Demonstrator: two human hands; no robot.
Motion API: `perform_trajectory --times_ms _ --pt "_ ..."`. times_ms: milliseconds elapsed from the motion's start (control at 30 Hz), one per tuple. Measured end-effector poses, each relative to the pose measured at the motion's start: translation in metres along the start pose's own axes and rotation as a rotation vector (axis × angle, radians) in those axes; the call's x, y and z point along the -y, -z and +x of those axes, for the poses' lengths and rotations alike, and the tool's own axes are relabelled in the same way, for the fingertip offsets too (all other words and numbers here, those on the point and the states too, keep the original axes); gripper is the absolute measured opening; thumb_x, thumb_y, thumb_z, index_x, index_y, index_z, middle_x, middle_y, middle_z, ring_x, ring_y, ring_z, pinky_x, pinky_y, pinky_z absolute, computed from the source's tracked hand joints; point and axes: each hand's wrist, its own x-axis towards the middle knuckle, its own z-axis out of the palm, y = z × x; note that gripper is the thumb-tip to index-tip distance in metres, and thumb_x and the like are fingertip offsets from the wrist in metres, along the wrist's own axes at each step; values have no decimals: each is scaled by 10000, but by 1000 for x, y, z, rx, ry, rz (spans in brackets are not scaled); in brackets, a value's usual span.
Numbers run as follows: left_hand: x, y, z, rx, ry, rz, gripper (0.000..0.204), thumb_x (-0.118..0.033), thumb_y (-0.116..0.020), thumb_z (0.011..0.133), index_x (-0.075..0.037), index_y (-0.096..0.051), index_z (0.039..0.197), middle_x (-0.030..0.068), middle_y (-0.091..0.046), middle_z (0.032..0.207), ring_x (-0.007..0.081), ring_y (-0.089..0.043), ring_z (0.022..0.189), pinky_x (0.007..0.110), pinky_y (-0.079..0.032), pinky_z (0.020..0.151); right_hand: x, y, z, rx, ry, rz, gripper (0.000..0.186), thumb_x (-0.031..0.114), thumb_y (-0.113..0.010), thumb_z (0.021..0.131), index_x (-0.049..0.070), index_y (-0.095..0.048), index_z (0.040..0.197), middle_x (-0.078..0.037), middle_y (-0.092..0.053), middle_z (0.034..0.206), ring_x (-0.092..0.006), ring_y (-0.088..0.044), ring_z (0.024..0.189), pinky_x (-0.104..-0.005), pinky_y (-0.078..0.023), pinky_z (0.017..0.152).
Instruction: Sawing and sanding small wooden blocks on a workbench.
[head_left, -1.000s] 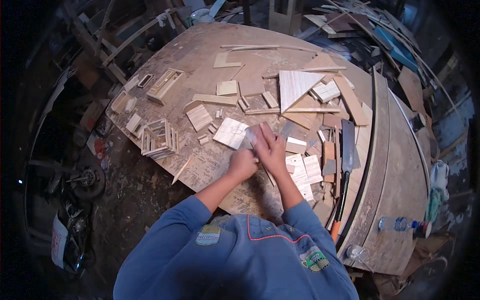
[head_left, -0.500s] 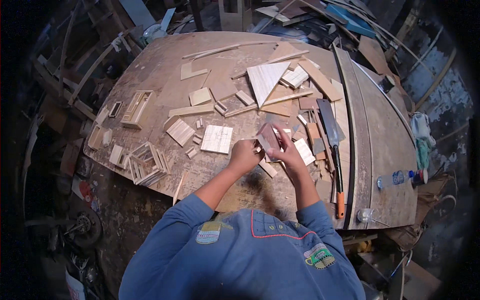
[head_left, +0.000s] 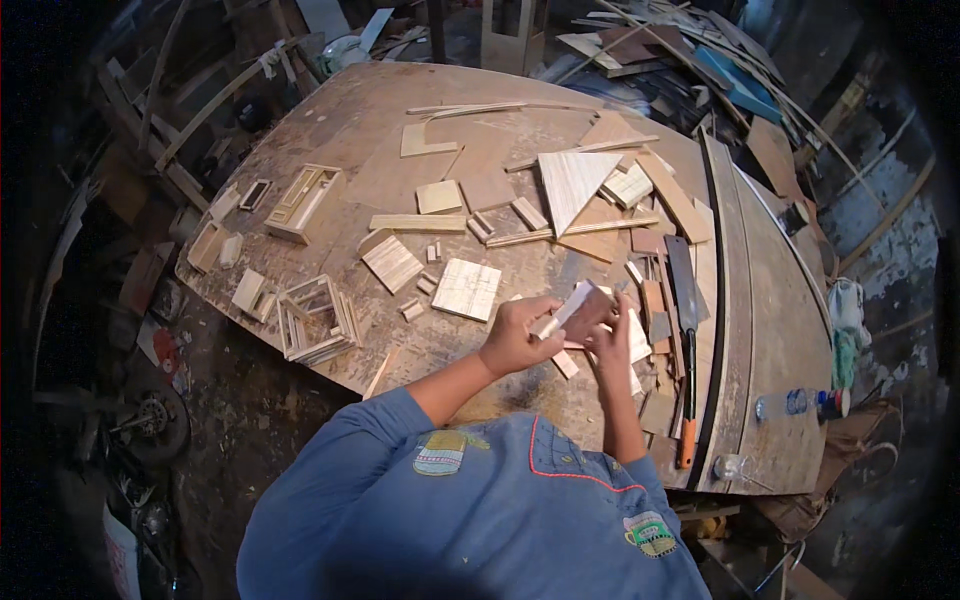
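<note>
Above the near part of the workbench, I hold a reddish-brown sheet (head_left: 592,315) that looks like folded sandpaper, with a pale strip along its left side. My left hand (head_left: 520,335) pinches it at that pale side. On the other side, the fingers of my right hand (head_left: 613,345) are bent against the sheet, the index finger raised at its edge. Whether a small piece of wood is also in my grip is hidden by the fingers. Beside my left hand lies a pale square wood board (head_left: 467,289). Offcuts lie under and beside my right hand.
A handsaw (head_left: 685,330) with an orange-tipped handle lies to the right, beside a long dark strip. Small wooden frames (head_left: 318,318) and a small wooden cabinet (head_left: 305,203) stand at left. A triangular board (head_left: 575,185) lies farther back. Plastic bottles (head_left: 785,405) rest at far right.
My view has shifted, so the bench appears farther right. The brown sheet has tilted over, showing its pale strip; my left hand now pinches that side and my right hand has drawn around its right edge.
</note>
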Motion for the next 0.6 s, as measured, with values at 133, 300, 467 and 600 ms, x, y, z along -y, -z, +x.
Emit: perform_trajectory --times_ms 133,300,467,600 --pt "-18 25 6 305 117 -244 282 -123 -625 743 4 -658 993 122 -655 818 151 -624 740 290 -481 689 44 27 -11 266 -241 331 822 649 -450 907 57 -291 1455 -146 -558 1140 -243 -607 1045 -338 -542 864" --pt "-12 14 1 295 -99 -263 305 -97 -606 744 -11 -666 1031 138 -674 860 213 -664 763 304 -499 731 37 23 -46 654 -571 628 943 735 -471 828 41 -311 1446 -203 -519 1298 -306 -557 1179 -441 -509 938" --pt "-17 16 -1 24 31 169 252 -155 -679 738 -54 -679 969 153 -676 853 310 -660 723 383 -511 650 48 5 -28 359 -256 296 900 531 -635 820 78 -252 1497 -119 -568 1070 -211 -573 870 -321 -495 769" --pt "9 1 4 12 144 144 187 -259 -690 717 -102 -644 809 163 -649 746 382 -635 689 435 -506 605 41 -32 -4 213 531 -671 841 379 -697 799 108 -307 1494 -133 -504 912 -248 -495 767 -352 -432 682"
